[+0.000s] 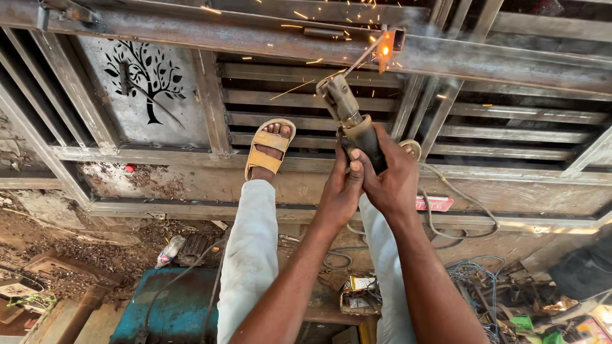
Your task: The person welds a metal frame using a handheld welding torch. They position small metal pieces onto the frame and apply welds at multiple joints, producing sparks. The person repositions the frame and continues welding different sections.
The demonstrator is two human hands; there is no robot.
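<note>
Both my hands grip a welding electrode holder (352, 121) near the middle of the head view. My right hand (394, 181) wraps the dark handle, and my left hand (341, 191) closes over it from the left. A thin electrode rod (364, 56) runs up from the holder to a short square steel tube (395, 39) on the metal gate frame (191, 35). An orange arc glows at the rod tip and sparks fly off to the left and upward.
My sandalled left foot (270, 148) rests on a lower rail of the gate, legs in light trousers. A cut-out tree panel (146, 79) sits at left. A blue metal box (175, 306), a plastic bottle (169, 250), cables (472, 274) and scrap lie below.
</note>
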